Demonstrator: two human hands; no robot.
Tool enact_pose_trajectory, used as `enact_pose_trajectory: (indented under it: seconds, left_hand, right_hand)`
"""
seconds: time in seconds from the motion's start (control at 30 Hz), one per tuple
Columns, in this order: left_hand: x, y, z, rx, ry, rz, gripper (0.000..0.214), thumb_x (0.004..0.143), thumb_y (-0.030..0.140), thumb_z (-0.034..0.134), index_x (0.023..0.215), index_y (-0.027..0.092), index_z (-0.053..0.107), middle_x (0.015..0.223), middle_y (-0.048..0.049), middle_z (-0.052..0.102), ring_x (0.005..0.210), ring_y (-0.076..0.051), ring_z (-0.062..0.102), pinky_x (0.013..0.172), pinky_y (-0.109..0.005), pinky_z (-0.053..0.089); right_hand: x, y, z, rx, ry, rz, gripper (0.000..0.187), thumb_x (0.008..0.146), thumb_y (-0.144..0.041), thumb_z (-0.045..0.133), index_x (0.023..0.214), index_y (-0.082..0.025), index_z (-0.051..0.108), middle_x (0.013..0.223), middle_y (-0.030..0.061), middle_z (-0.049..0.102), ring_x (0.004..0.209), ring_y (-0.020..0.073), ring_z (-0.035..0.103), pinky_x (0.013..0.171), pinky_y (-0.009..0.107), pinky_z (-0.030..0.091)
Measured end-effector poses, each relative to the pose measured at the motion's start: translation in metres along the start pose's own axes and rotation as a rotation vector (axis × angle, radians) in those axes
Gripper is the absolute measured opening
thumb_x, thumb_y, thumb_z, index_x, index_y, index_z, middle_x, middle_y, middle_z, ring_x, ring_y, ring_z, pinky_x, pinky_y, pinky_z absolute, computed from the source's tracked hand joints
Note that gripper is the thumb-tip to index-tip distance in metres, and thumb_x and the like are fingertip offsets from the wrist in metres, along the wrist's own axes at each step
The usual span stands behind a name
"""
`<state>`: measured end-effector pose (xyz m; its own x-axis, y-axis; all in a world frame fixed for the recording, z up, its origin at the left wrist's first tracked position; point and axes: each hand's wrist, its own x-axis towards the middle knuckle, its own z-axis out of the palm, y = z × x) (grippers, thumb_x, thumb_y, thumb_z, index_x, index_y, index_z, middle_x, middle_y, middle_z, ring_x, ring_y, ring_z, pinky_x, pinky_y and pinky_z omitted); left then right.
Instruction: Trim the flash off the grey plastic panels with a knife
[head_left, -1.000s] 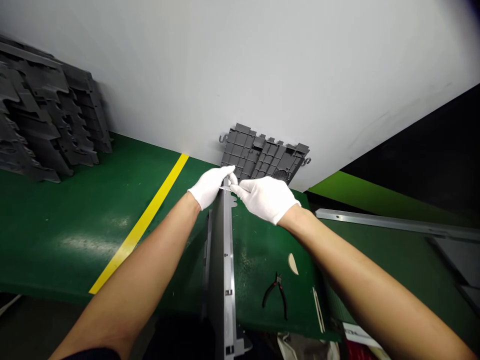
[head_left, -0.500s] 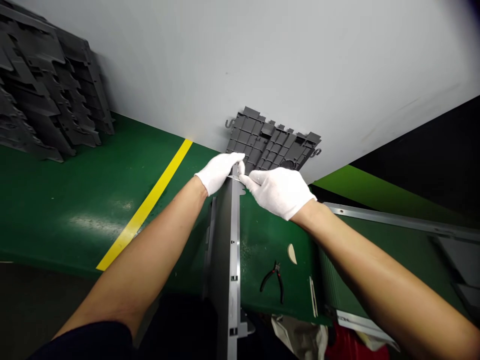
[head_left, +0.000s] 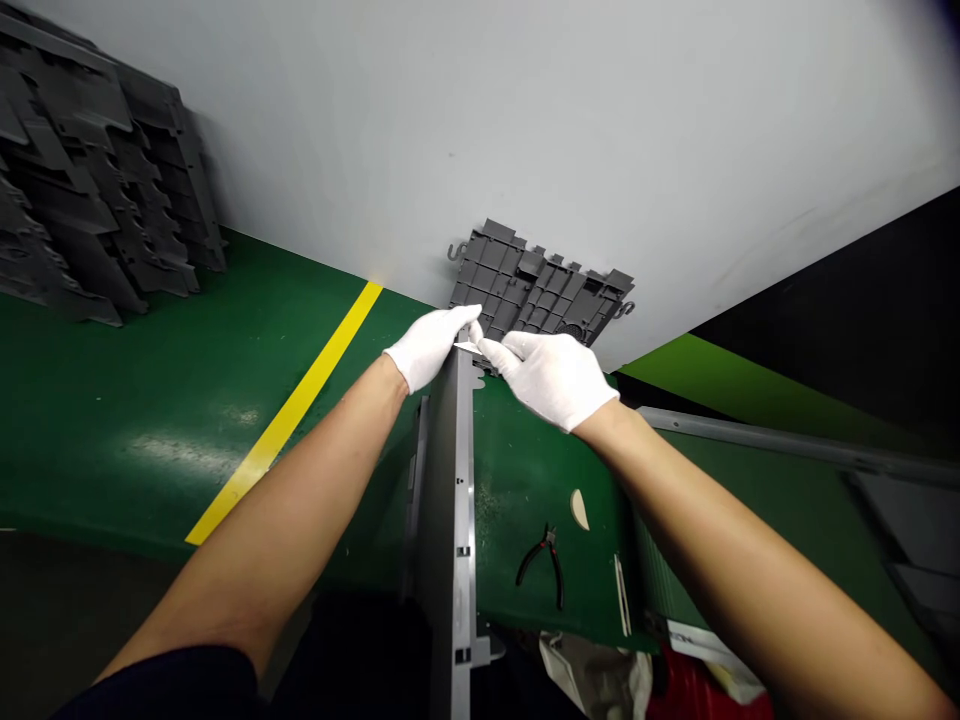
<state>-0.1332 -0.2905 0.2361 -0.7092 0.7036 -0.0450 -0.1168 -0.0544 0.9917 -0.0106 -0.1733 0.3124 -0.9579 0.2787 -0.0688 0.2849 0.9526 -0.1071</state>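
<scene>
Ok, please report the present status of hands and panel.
Left hand at far end of panel; right hand pinching thin white piece there. Panel edge-up. Pliers beside it, clear of hands.

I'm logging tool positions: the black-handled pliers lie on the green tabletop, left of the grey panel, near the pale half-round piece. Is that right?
Not quite: in the head view, the black-handled pliers lie right of the grey panel, not left. They are on the green tabletop, near the pale half-round piece.

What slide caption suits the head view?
Gloved left hand and right hand at the far end of an upright panel, pliers lying on the green table.
</scene>
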Motion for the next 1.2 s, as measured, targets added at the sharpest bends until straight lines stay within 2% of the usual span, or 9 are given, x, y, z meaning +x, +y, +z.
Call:
enact_pose_trajectory:
  seconds: [0.1,0.33,0.53,0.67,0.97,1.2]
  left_hand:
    - [-0.001,0.001,-0.001,-0.078,-0.030,-0.055,0.042,0.095,0.045,0.051,0.063,0.019,0.057,0.062,-0.0017,0.051,0.063,-0.016,0.049,0.070,-0.033,0.044]
    - [0.003,-0.006,-0.003,-0.056,-0.058,0.044,0.045,0.096,0.041,0.050,0.060,0.018,0.060,0.067,-0.0030,0.056,0.070,-0.016,0.052,0.077,-0.031,0.043]
    - [0.008,-0.012,-0.004,-0.095,-0.119,-0.004,0.046,0.095,0.049,0.051,0.061,0.020,0.061,0.059,-0.0037,0.053,0.060,-0.018,0.051,0.069,-0.035,0.044]
    - [0.007,-0.011,-0.003,-0.121,-0.129,-0.024,0.046,0.094,0.049,0.053,0.060,0.020,0.060,0.056,-0.0039,0.051,0.057,-0.018,0.050,0.068,-0.037,0.045]
    - [0.013,-0.018,-0.003,-0.094,-0.126,0.000,0.046,0.094,0.050,0.051,0.061,0.020,0.061,0.062,-0.0040,0.055,0.058,-0.016,0.050,0.063,-0.033,0.041]
    - [0.012,-0.015,-0.002,-0.077,-0.112,-0.023,0.048,0.094,0.051,0.052,0.059,0.019,0.060,0.059,-0.0036,0.054,0.056,-0.015,0.049,0.063,-0.032,0.041]
  right_hand:
    - [0.005,-0.005,0.003,-0.081,-0.013,-0.014,0.068,0.100,-0.072,0.023,0.082,-0.025,0.069,0.072,0.0029,0.070,0.065,0.0186,0.060,0.060,0.028,0.036]
    - [0.001,-0.008,0.002,-0.255,0.023,-0.086,0.069,0.102,-0.067,0.020,0.091,-0.024,0.073,0.071,0.0059,0.070,0.068,0.0215,0.064,0.061,0.029,0.036]
    - [-0.003,-0.007,0.002,-0.308,0.012,-0.087,0.069,0.102,-0.067,0.021,0.094,-0.023,0.074,0.072,0.0070,0.071,0.070,0.0224,0.065,0.062,0.030,0.036]
    - [-0.005,-0.007,0.002,-0.332,0.015,-0.096,0.068,0.102,-0.067,0.022,0.095,-0.023,0.074,0.071,0.0071,0.071,0.070,0.0228,0.065,0.062,0.030,0.035]
    - [-0.010,-0.006,0.001,-0.342,0.001,-0.099,0.067,0.102,-0.066,0.022,0.094,-0.024,0.073,0.071,0.0064,0.071,0.069,0.0224,0.065,0.061,0.030,0.034]
    - [-0.015,-0.005,0.002,-0.288,-0.004,-0.105,0.068,0.101,-0.070,0.022,0.087,-0.024,0.071,0.065,0.0048,0.067,0.064,0.0206,0.061,0.059,0.030,0.030]
